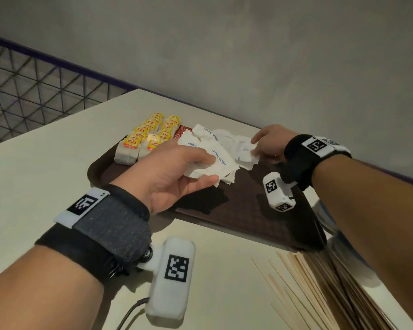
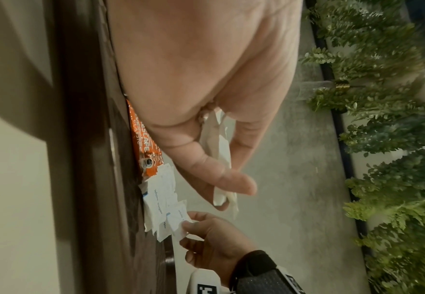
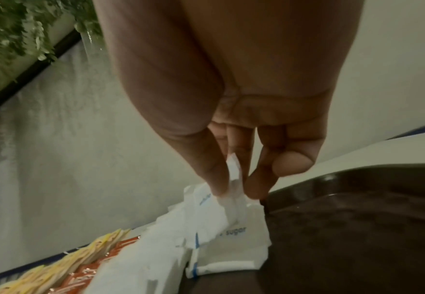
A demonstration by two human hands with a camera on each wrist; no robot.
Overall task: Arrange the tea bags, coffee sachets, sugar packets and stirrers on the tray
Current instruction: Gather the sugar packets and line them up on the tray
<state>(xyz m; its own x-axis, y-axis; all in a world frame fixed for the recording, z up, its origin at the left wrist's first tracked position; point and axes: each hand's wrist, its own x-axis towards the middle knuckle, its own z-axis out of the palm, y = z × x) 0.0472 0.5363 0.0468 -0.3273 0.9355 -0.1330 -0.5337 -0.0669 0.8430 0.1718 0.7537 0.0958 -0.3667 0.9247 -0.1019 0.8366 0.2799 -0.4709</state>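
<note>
Your left hand (image 1: 174, 173) grips a fan of sugar packets (image 1: 215, 160) over the tray (image 1: 253, 217), while your right hand (image 1: 271, 145) pinches one packet (image 1: 247, 153) just beyond. Tea bags (image 1: 148, 136) line the tray's far left; stirrers (image 1: 320, 289) lie off it, near right.

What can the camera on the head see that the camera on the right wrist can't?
Only the head view shows the wooden stirrers lying on the table off the tray, and the left hand holding a bunch of sugar packets. Only the right wrist view shows green plants. Both show the right hand pinching one sugar packet, the yellow tea bags and the brown tray.
</note>
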